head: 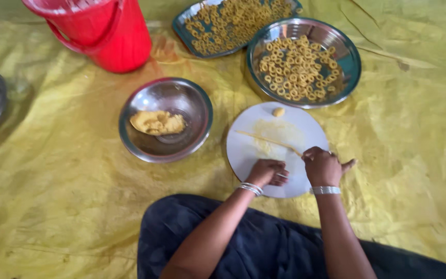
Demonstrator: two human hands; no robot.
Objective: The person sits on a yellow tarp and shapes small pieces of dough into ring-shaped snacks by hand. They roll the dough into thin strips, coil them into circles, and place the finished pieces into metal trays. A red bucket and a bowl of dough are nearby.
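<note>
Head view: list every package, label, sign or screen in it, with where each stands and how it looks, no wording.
None in view: no package, label, sign or screen.
Only unmarked ware stands on the yellow sheet: a red bucket at top left, steel bowls and trays, and a round white board under both hands.

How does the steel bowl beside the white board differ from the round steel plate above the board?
The steel bowl is deep and holds one lump of yellow dough; the round steel plate is shallow and holds many small dough rings. The bowl looks smaller across than the plate. The bowl lies left of the white board, apart from it; the plate's rim appears to meet the board's top edge. Both are shiny metal on the yellow sheet.
</note>
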